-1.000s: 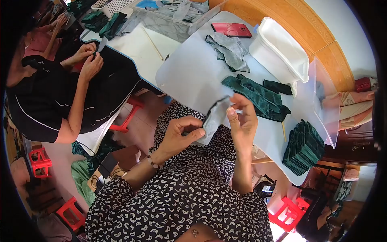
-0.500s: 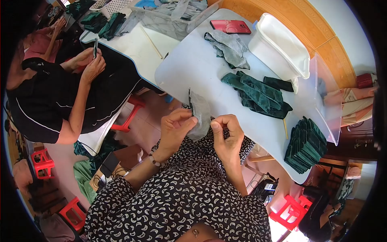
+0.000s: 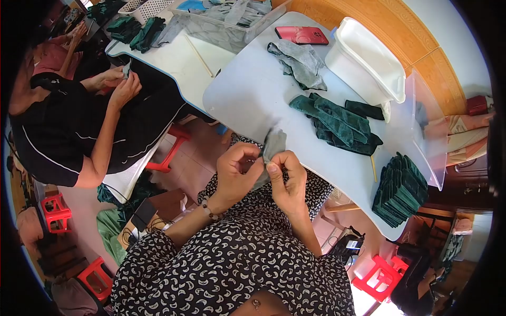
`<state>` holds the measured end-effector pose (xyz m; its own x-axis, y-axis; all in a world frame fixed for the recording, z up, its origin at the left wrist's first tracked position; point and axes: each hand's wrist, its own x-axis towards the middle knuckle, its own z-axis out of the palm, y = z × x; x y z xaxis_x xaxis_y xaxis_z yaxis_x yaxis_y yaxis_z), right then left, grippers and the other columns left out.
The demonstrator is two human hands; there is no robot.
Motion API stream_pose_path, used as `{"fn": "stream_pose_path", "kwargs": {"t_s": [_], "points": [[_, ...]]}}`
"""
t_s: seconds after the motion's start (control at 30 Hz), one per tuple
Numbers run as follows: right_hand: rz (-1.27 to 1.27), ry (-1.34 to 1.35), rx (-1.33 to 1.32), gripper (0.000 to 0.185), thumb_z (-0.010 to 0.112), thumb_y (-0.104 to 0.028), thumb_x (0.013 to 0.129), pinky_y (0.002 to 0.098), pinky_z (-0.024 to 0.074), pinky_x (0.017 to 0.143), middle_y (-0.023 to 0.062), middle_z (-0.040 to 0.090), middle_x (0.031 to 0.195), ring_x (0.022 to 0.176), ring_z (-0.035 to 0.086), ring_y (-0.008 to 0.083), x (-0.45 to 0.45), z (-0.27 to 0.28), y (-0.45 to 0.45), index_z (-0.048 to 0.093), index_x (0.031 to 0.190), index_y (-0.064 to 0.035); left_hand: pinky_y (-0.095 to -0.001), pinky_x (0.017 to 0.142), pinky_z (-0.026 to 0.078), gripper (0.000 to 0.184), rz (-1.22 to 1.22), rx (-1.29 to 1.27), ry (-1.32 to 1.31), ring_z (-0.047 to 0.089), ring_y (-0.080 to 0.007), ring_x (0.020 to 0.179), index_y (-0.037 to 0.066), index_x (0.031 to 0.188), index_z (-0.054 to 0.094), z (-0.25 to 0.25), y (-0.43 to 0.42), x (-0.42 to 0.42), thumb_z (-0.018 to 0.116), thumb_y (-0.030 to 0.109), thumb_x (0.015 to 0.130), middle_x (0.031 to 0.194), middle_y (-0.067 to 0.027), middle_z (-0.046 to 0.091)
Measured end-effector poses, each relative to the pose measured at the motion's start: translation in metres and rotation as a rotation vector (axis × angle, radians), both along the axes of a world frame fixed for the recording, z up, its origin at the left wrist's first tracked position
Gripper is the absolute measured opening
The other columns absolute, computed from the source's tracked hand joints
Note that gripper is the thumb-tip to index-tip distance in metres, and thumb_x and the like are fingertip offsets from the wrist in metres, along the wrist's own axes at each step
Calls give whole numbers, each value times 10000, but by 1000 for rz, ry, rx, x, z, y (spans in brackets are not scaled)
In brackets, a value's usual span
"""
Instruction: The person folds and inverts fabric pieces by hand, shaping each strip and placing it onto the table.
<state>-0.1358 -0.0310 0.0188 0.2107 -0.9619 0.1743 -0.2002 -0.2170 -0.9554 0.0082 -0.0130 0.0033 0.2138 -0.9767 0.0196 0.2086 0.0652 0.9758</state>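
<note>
Between my two hands, above my lap at the table's edge, is a small grey fabric piece (image 3: 275, 145) with a dark, blurred edge. My right hand (image 3: 289, 181) pinches it between thumb and forefinger. The fingers of my left hand (image 3: 236, 171) are curled closed against its other side, thumb meeting forefinger. Part of the cloth hangs below the fingers. On the table ahead lie a grey-and-green cloth piece (image 3: 300, 60) and a loose heap of dark green velvet pieces (image 3: 342, 124). A neat stack of folded green velvet pieces (image 3: 400, 189) sits at the right corner.
A white plastic tub (image 3: 366, 60) and a red phone (image 3: 301, 35) stand at the table's back. A clear bin (image 3: 226, 34) holds grey pieces, with a thin stick (image 3: 199, 56) nearby. At left, a co-worker in black (image 3: 68, 131) holds a small cloth. Red stools (image 3: 379, 279) stand on the floor.
My right hand has moved left and closed on the cloth beside my left hand. The cloth, spread before, is now gathered and tilted. The co-worker's hands have shifted slightly.
</note>
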Motion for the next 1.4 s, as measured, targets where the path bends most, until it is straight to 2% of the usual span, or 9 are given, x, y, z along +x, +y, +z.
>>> {"fn": "stream_pose_path", "kwargs": {"t_s": [0.07,0.13,0.37,0.47,0.57,0.77,1.1,1.17,1.4], "points": [[32,-2,16,134,663,-107,945,311,458,648,83,566,813,710,539,183,1,-1,2,589,897,-6,-198,705,496,113,38,-57,-92,601,-39,837,-13,937,627,-3,-1,1,706,-30,859,932,1,615],[23,-59,13,125,677,-94,927,326,460,644,87,574,804,705,545,203,2,-2,4,592,891,-9,-202,747,504,116,-91,-1,88,602,-40,845,-7,936,608,-4,0,7,691,-38,860,967,-2,612],[54,102,-249,107,706,-54,881,345,468,640,99,587,779,705,560,244,5,2,-2,606,890,-15,-210,792,485,124,6,-108,195,583,-48,917,7,1003,609,-18,-2,1,644,-41,894,1041,-14,598],[36,83,-207,104,718,-46,873,324,479,640,92,593,789,718,568,222,5,0,0,621,896,-17,-216,784,476,141,-33,-60,190,566,-60,939,-3,1050,626,-12,-2,3,638,-29,912,1025,-11,583],[-65,-24,-99,108,735,-36,865,274,500,640,81,615,894,722,578,156,9,-5,1,643,919,-13,-220,815,489,184,-90,-124,-24,577,-86,962,-25,1090,627,-27,1,9,659,-17,909,1071,-35,569],[-94,-43,9,125,738,-43,871,279,497,631,91,619,899,727,595,164,11,-16,1,647,947,-4,-218,810,523,185,-8,-149,-6,585,-111,993,-45,1051,607,-27,-1,7,648,-67,872,1164,-73,540],[-114,129,-205,126,714,-81,908,296,490,634,103,605,867,712,588,166,6,-20,-5,628,949,1,-215,757,531,211,-2,-16,-9,594,-85,940,-37,1030,601,-27,5,7,651,-86,830,1109,-71,577],[-122,37,-26,140,719,-94,909,285,494,642,100,620,891,714,596,163,6,-23,-3,641,976,0,-216,754,532,215,18,27,27,597,-85,924,-31,1029,603,-26,4,8,654,-85,827,1101,-70,581],[-92,-107,120,143,740,-104,899,264,498,650,77,629,833,692,591,136,8,-16,0,655,915,9,-210,708,514,207,35,-115,-75,599,-72,855,-14,1003,600,-28,7,7,674,-62,815,1035,-47,588]]}}
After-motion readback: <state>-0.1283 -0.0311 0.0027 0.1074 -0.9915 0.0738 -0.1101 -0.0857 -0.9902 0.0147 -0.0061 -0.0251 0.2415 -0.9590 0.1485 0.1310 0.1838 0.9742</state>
